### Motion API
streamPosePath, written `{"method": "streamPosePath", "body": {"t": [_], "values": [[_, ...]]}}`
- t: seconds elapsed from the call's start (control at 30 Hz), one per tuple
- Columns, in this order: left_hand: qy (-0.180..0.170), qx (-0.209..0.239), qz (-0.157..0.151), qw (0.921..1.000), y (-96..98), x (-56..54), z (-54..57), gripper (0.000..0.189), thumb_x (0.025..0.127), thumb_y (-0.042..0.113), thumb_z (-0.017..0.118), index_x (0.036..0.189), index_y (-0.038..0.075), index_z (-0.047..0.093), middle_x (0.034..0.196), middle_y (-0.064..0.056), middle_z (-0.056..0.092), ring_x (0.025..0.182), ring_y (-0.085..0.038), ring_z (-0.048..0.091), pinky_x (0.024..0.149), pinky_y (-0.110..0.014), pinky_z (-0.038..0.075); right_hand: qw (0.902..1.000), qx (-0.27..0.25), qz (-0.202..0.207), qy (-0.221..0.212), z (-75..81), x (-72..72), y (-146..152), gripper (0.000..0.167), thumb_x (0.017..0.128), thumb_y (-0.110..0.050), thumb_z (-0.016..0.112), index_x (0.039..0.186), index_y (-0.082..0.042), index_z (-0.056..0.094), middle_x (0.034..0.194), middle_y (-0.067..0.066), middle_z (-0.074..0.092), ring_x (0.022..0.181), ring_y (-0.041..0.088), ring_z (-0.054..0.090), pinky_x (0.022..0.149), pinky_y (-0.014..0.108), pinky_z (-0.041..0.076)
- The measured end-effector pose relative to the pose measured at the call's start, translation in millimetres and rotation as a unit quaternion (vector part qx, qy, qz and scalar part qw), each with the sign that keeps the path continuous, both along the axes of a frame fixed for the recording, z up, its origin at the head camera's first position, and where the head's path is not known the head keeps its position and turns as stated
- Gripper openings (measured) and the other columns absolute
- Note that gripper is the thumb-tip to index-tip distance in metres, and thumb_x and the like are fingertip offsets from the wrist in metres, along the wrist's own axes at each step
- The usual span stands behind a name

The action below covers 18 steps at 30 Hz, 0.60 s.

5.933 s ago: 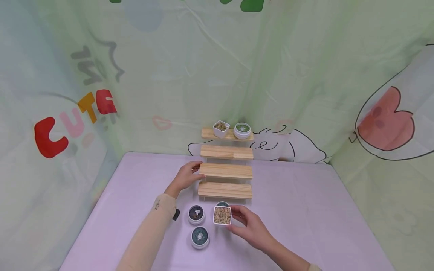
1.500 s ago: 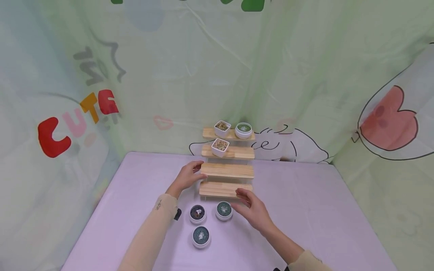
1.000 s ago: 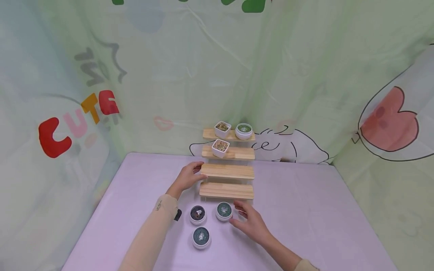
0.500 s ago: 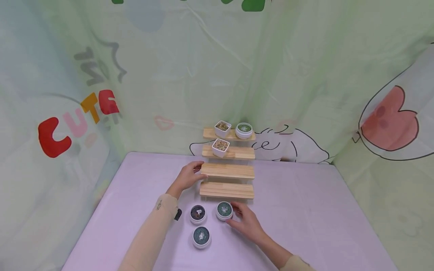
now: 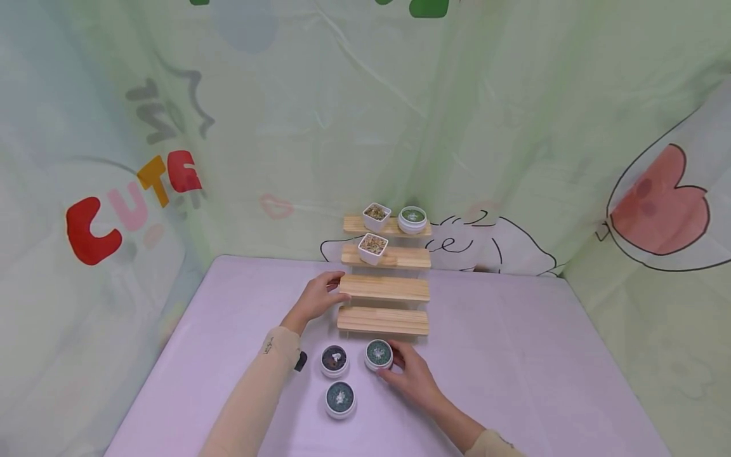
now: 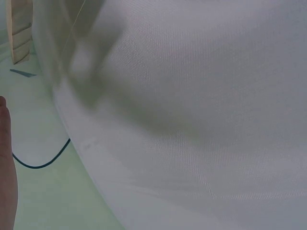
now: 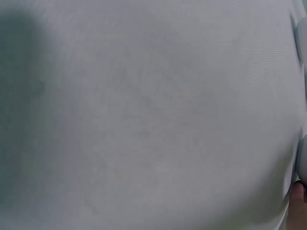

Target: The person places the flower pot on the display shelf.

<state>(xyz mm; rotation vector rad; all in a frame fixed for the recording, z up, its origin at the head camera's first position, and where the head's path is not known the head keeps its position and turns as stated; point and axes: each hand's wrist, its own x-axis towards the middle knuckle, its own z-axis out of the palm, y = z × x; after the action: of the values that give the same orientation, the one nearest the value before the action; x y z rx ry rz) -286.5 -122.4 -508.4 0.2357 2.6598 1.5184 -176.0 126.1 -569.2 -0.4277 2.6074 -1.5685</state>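
My right hand [image 5: 412,376] pinches a round white pot [image 5: 379,355] from its right side, thumb at the front and fingers behind. The pot has a dark green top with a pale shape in the middle and stands on the cloth before the stand. In the right wrist view, a thumb [image 7: 297,203] shows at a white pot [image 7: 302,158] by the right edge. My left hand [image 5: 316,297] grips the left end of a stepped wooden display stand [image 5: 384,288], at the second tier from the bottom. In the left wrist view only part of that hand [image 6: 5,167] shows.
Two more round pots, one dark [image 5: 334,360] and one green-topped [image 5: 340,399], stand left of the held pot. On the top tier are a square pot [image 5: 377,217] and a round pot [image 5: 412,219]. Another square pot [image 5: 373,248] sits one tier lower. Printed curtains [image 5: 274,127] surround the table.
The square pot that my right hand held earlier now sits on the second tier from the top. My right hand has come down and taken hold of the round pot. My left hand has stayed put.
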Motion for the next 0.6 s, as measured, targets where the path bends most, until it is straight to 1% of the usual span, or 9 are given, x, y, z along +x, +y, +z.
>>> {"method": "streamPosePath", "body": {"t": [0.23, 0.37, 0.5, 0.6], "values": [[-0.003, 0.000, 0.002, 1.0000, 1.1, 0.1, -0.3, 0.064, 0.085, 0.016, 0.078, 0.139, -0.001, 0.049, 0.138, -0.019, 0.052, 0.126, -0.031, 0.053, 0.108, -0.036, 0.046, 0.9997, -0.015, -0.006, 0.017, 0.1, 2.5, -1, 0.059, 0.072, -0.001, 0.084, 0.123, 0.008, 0.055, 0.117, 0.019, 0.059, 0.111, 0.038, 0.060, 0.096, 0.030, 0.054], [-0.004, -0.002, 0.002, 1.0000, 1.2, 0.4, -0.4, 0.064, 0.085, 0.017, 0.078, 0.139, -0.001, 0.049, 0.138, -0.019, 0.052, 0.126, -0.031, 0.053, 0.107, -0.036, 0.047, 0.9995, -0.011, -0.007, 0.027, 3.7, 3.1, 1, 0.059, 0.071, -0.002, 0.085, 0.122, 0.006, 0.057, 0.116, 0.016, 0.060, 0.110, 0.036, 0.060, 0.096, 0.030, 0.055], [0.000, 0.001, 0.002, 1.0000, 1.2, 0.3, -0.5, 0.065, 0.084, 0.016, 0.078, 0.139, -0.002, 0.049, 0.138, -0.019, 0.052, 0.126, -0.031, 0.053, 0.107, -0.035, 0.047, 0.9990, -0.023, 0.003, 0.037, 12.0, 1.6, 3, 0.058, 0.071, -0.001, 0.085, 0.122, 0.004, 0.058, 0.117, 0.015, 0.061, 0.110, 0.033, 0.061, 0.096, 0.030, 0.054], [-0.001, 0.003, 0.003, 1.0000, 1.1, 0.5, 0.5, 0.065, 0.084, 0.016, 0.078, 0.140, -0.002, 0.049, 0.138, -0.019, 0.052, 0.126, -0.031, 0.053, 0.107, -0.035, 0.047, 0.9988, -0.034, 0.010, 0.032, 22.0, -0.9, 4, 0.058, 0.072, 0.002, 0.084, 0.124, 0.003, 0.058, 0.121, 0.014, 0.061, 0.113, 0.032, 0.060, 0.097, 0.028, 0.054]]}}
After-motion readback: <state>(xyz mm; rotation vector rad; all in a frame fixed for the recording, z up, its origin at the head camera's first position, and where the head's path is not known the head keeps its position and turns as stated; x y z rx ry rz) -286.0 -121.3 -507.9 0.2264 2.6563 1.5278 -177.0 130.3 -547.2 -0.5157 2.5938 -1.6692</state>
